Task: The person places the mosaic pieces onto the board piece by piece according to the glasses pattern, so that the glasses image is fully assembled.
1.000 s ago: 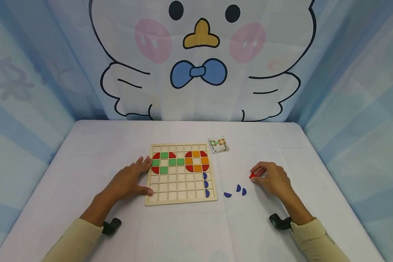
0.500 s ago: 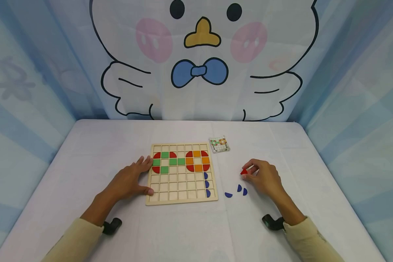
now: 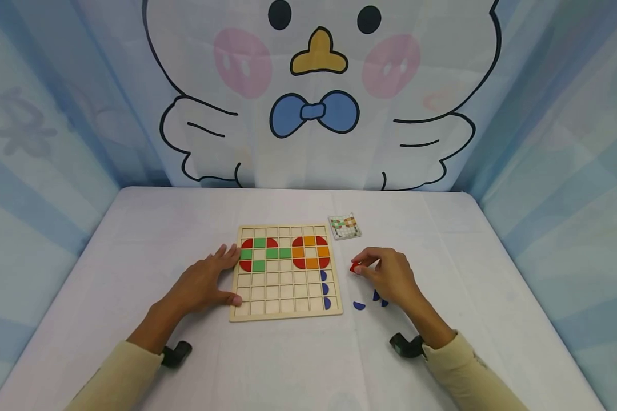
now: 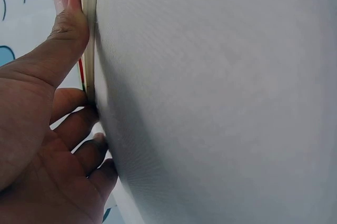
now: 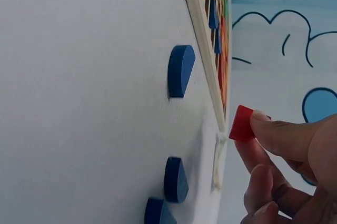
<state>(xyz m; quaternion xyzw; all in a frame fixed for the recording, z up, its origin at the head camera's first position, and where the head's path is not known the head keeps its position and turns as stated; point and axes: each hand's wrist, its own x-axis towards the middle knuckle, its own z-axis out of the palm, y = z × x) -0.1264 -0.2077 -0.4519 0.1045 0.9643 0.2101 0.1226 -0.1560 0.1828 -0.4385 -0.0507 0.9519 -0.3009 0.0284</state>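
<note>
A square wooden grid board (image 3: 286, 309) lies on the table, with red, green and orange pieces in its far rows and several blue half-round pieces down its right column. My left hand (image 3: 197, 283) rests against the board's left edge, fingers spread, its thumb over the near left part of the frame, as the left wrist view also shows. Just right of the board, my right hand (image 3: 391, 278) pinches a small red block (image 5: 243, 122) between thumb and fingers, above the table. Its exact outline is partly covered by the fingertips. Loose blue half-round pieces (image 5: 181, 71) lie below this hand.
A small pattern card (image 3: 345, 226) with a coloured grid lies beyond the board's right corner. White cloth covers the table (image 3: 288, 365). A printed curtain (image 3: 313, 154) stands behind it, and blue curtains hang on both sides.
My right hand has moved left toward the board with the red block in its pinch, passing over the loose blue pieces. The left hand has stayed at the board's edge.
</note>
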